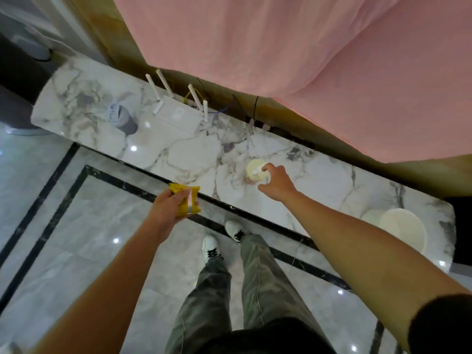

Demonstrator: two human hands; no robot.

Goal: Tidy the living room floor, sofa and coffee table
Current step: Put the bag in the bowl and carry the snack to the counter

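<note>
I stand at a long marble-topped cabinet point(194, 159). My left hand point(167, 209) is shut on a yellow snack packet point(187, 200), held above the floor just in front of the cabinet's edge. My right hand point(277, 181) reaches over the marble top to a cream-lidded drink cup point(255, 169). Its fingers curl around the cup's right side and touch the rim; whether they grip it I cannot tell.
A white router point(177, 114) with several antennas and a grey cup point(122, 118) stand at the back left of the top. A cream bowl point(403, 229) sits at the right end. Pink cloth point(293, 47) hangs behind. My feet are on glossy tile point(84, 238).
</note>
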